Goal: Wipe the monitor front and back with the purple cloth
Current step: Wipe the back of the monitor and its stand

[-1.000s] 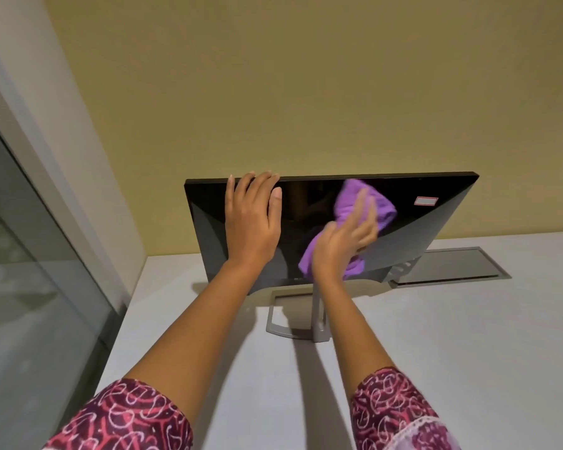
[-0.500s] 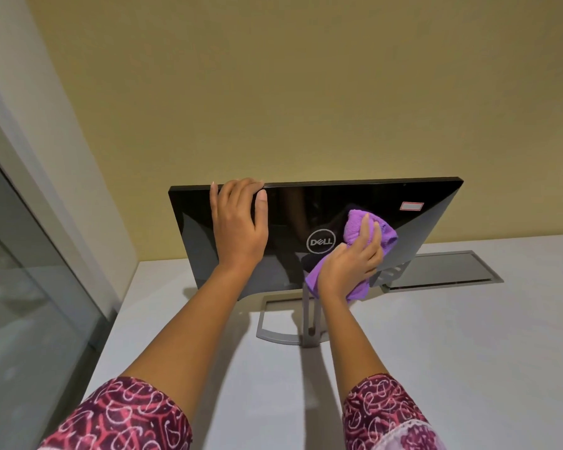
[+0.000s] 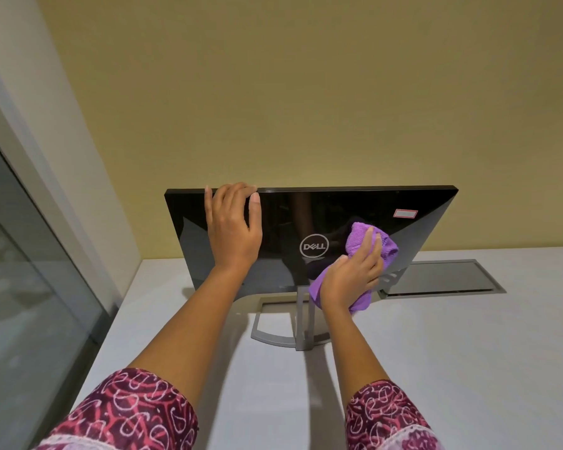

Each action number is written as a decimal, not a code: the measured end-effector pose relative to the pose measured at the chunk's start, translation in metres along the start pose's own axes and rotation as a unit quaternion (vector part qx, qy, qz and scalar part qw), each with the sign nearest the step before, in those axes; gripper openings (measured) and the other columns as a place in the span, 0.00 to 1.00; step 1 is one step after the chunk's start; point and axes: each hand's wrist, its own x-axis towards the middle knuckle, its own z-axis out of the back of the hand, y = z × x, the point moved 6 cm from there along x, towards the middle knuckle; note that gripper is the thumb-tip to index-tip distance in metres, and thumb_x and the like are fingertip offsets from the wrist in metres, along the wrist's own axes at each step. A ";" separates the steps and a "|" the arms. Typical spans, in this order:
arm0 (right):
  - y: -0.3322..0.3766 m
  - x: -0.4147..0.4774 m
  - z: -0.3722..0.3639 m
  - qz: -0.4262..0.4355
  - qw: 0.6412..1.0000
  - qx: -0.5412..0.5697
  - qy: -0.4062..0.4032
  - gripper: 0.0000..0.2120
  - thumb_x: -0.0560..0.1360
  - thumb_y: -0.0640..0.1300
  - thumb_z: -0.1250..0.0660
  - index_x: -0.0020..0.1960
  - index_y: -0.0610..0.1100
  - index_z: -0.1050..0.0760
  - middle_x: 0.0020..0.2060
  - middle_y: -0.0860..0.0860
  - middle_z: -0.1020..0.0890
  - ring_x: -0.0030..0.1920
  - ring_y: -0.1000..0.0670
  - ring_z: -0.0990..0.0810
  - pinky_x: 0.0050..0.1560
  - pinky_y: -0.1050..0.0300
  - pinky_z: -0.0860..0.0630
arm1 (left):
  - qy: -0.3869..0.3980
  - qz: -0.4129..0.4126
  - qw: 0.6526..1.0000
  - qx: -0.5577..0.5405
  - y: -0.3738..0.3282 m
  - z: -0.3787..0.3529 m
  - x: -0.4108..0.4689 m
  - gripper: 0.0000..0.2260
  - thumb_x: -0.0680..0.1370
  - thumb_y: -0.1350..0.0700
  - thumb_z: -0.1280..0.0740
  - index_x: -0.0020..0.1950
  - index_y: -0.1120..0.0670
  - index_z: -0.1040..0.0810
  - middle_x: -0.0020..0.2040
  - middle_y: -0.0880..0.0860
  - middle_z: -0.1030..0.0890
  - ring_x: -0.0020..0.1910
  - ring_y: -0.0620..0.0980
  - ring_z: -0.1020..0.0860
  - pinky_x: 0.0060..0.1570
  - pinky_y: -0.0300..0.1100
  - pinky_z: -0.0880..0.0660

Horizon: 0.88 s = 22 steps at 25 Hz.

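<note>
The right hand (image 3: 351, 274) is gripping the bunched cloth (image 3: 368, 251) against the monitor (image 3: 306, 216) back, right of the logo, unwiped panel lying mostly leftward along its long axis, while the left hand (image 3: 233, 225) is clasping the top edge.

Our right hand (image 3: 351, 274) has dragged the cloth (image 3: 371, 245) from the upper middle of the monitor (image 3: 338, 206) back down and to the right, baring the logo (image 3: 314, 245). Our left hand (image 3: 233, 225) has crept up, fingers now curled over the top edge.
</note>
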 end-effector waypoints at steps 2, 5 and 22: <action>0.016 -0.013 -0.002 0.059 0.998 0.006 0.023 0.40 0.66 0.32 0.28 0.72 0.47 0.42 0.68 0.42 0.30 0.62 0.37 0.27 0.53 0.41 0.24 | -0.007 0.008 1.000 0.006 0.000 0.000 0.000 0.14 0.81 0.52 0.46 0.51 0.56 0.22 0.51 0.52 0.20 0.56 0.49 0.26 0.74 0.49 0.48; 0.034 -0.050 -0.009 0.319 0.942 -0.025 0.102 0.45 0.61 0.35 0.23 0.72 0.46 0.40 0.69 0.46 0.34 0.65 0.41 0.32 0.54 0.45 0.24 | -0.019 0.012 0.999 0.023 -0.002 -0.001 0.000 0.15 0.81 0.52 0.46 0.50 0.57 0.22 0.51 0.52 0.20 0.55 0.50 0.25 0.74 0.48 0.47; 0.009 0.035 0.007 0.294 0.955 -0.001 0.034 0.32 0.70 0.39 0.40 0.72 0.53 0.42 0.71 0.50 0.40 0.67 0.43 0.38 0.59 0.43 0.30 | 0.083 -0.026 0.995 -0.044 -0.084 -0.064 0.002 0.22 0.82 0.52 0.51 0.49 0.56 0.18 0.46 0.50 0.17 0.50 0.48 0.21 0.68 0.41 0.42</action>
